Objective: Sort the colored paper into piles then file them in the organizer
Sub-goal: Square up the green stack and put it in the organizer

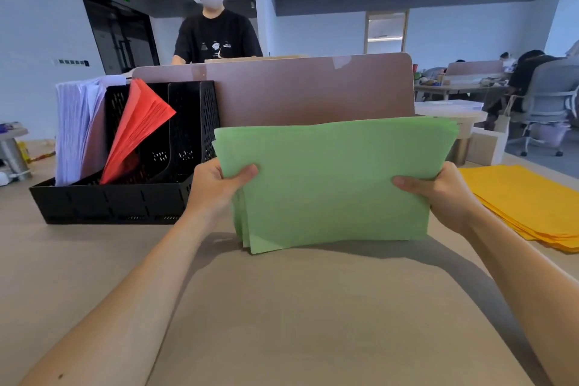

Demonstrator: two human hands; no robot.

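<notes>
In the head view, both hands are gripping a stack of green paper [332,185] at the centre of the frame and holding it upright, facing the camera. The left hand [216,188] is pinching the stack's left edge and the right hand [438,194] its right edge. Each thumb is lying across the front sheet, and the other fingers are hidden behind the paper. The lower edge is sitting at or just above the table [282,307]; I cannot tell which.

At the left of the frame the black organizer [125,197] is already holding white paper [75,128] in its leftmost slot and red paper [138,125] beside it. The red sheets are leaning rightward and fanning open at the top. A yellow pile [526,197] is lying flat at the right edge.

The green sheets are stepping out of line at the lower left corner, so a loose pinch could let some slide free on the way over. The red fan is overhanging the free slots, so the incoming stack could catch it and crumple corners. The stack is also being held broadside, and pushing it in without turning it would probably jam it against the dividers.
</notes>
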